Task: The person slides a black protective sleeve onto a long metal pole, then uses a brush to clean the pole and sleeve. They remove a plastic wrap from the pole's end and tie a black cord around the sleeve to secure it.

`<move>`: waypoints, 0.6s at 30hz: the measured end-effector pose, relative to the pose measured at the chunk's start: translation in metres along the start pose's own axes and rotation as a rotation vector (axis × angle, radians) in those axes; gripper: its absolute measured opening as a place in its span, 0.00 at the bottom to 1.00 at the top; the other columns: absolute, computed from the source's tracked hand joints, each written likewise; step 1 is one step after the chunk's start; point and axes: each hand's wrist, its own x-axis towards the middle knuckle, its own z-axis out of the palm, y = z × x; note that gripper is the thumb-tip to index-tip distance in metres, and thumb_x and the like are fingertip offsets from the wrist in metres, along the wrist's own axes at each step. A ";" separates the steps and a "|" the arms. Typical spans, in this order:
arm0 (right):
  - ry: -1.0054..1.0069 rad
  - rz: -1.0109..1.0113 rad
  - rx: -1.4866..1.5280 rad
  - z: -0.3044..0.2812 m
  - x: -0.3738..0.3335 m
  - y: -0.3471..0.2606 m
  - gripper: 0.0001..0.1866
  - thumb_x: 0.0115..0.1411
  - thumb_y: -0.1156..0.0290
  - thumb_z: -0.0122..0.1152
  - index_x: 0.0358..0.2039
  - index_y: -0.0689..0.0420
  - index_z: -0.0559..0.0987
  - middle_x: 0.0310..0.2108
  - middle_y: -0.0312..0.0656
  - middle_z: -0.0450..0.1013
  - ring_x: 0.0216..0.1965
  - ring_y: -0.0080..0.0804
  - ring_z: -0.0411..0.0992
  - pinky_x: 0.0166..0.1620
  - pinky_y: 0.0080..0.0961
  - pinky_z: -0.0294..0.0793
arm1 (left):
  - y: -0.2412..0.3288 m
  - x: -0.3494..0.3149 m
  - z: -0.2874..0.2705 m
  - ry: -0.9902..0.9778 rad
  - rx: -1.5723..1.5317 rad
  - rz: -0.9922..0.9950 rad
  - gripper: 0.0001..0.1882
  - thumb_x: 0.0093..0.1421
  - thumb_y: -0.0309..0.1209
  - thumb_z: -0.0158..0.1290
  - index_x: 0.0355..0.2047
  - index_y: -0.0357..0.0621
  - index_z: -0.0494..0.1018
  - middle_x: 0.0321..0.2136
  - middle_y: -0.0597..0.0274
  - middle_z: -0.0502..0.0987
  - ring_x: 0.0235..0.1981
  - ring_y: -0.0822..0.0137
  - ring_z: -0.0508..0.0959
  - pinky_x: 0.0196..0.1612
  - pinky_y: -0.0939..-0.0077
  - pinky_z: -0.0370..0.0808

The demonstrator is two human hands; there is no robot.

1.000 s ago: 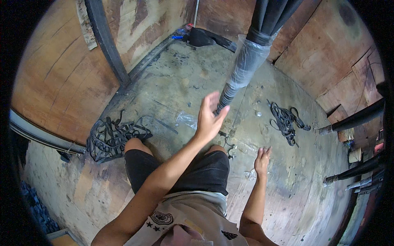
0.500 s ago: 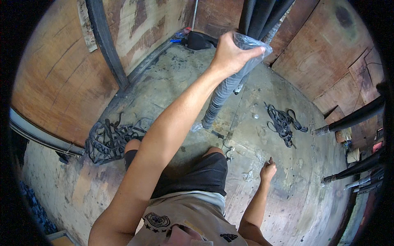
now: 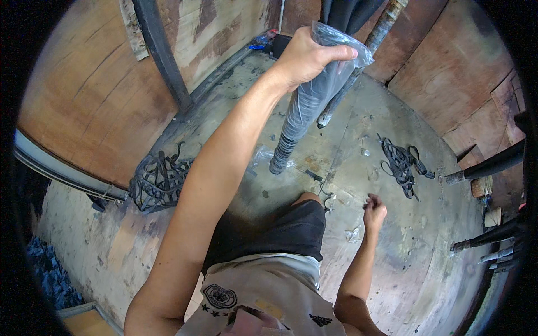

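My left hand is closed on the upper rim of a clear plastic sleeve, thumb along its edge. The sleeve surrounds the lower part of a hanging black tube-like bundle. Below my hand the plastic lies in tight creases and narrows to a ringed dark end above the floor. Lower and to the right, my right hand is away from the bundle, its fingers loosely bent and slightly apart. Nothing clear shows in it; its fingertips are dark and small in view.
Behind the bundle hangs a stained pole. Tangled black straps lie at the left and a second strap pile at the right. Wrapped black tubes jut in from the right. Wooden panels and a dark post stand at the left.
The view has shifted, so floor and straps appear farther right. My left hand keeps its grip on the plastic sleeve, and the bundle has shifted against the pole. The right hand's fingers have changed pose.
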 end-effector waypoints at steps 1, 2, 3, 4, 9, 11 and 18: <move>-0.047 -0.016 0.046 0.008 0.000 -0.018 0.17 0.57 0.84 0.51 0.43 0.59 0.83 0.27 0.43 0.79 0.25 0.25 0.75 0.33 0.27 0.76 | 0.001 -0.002 -0.002 0.011 -0.009 0.002 0.09 0.55 0.35 0.66 0.28 0.44 0.80 0.23 0.67 0.79 0.26 0.74 0.77 0.33 0.76 0.73; -0.110 -0.122 0.097 0.015 -0.003 -0.038 0.17 0.58 0.80 0.47 0.42 0.59 0.83 0.25 0.41 0.76 0.24 0.24 0.71 0.32 0.25 0.73 | 0.003 -0.003 -0.003 0.022 -0.018 0.005 0.09 0.54 0.35 0.66 0.27 0.43 0.81 0.23 0.67 0.80 0.26 0.74 0.77 0.32 0.76 0.74; -0.170 -0.145 0.178 0.027 -0.006 -0.060 0.17 0.60 0.75 0.45 0.41 0.60 0.84 0.24 0.38 0.74 0.24 0.23 0.69 0.31 0.24 0.69 | 0.004 -0.005 -0.004 0.027 -0.024 0.010 0.09 0.53 0.35 0.67 0.27 0.43 0.81 0.22 0.66 0.80 0.25 0.74 0.78 0.32 0.75 0.74; -0.254 -0.132 0.293 0.034 -0.013 -0.082 0.17 0.61 0.72 0.44 0.37 0.61 0.83 0.23 0.34 0.71 0.24 0.22 0.65 0.30 0.23 0.64 | 0.006 -0.006 -0.004 0.030 -0.029 0.005 0.09 0.53 0.35 0.67 0.27 0.43 0.82 0.22 0.66 0.80 0.25 0.74 0.77 0.32 0.75 0.74; -0.395 -0.200 0.634 0.085 -0.042 -0.192 0.15 0.69 0.66 0.49 0.40 0.60 0.82 0.18 0.24 0.57 0.19 0.15 0.53 0.23 0.18 0.51 | 0.016 -0.015 -0.005 0.041 -0.024 -0.033 0.09 0.54 0.35 0.67 0.28 0.43 0.82 0.23 0.67 0.79 0.26 0.75 0.77 0.33 0.76 0.73; -0.395 -0.266 0.644 0.097 -0.052 -0.224 0.12 0.68 0.68 0.56 0.42 0.61 0.83 0.18 0.24 0.57 0.20 0.14 0.53 0.23 0.19 0.52 | 0.020 -0.019 -0.006 0.031 -0.020 -0.036 0.08 0.54 0.34 0.66 0.28 0.43 0.81 0.23 0.68 0.79 0.26 0.75 0.77 0.33 0.77 0.73; -0.253 -0.468 0.386 0.112 -0.057 -0.260 0.09 0.63 0.70 0.67 0.38 0.62 0.82 0.14 0.29 0.55 0.18 0.16 0.53 0.22 0.23 0.54 | 0.025 -0.025 -0.008 0.020 -0.025 -0.027 0.08 0.55 0.33 0.65 0.26 0.43 0.81 0.23 0.68 0.79 0.26 0.76 0.76 0.32 0.77 0.72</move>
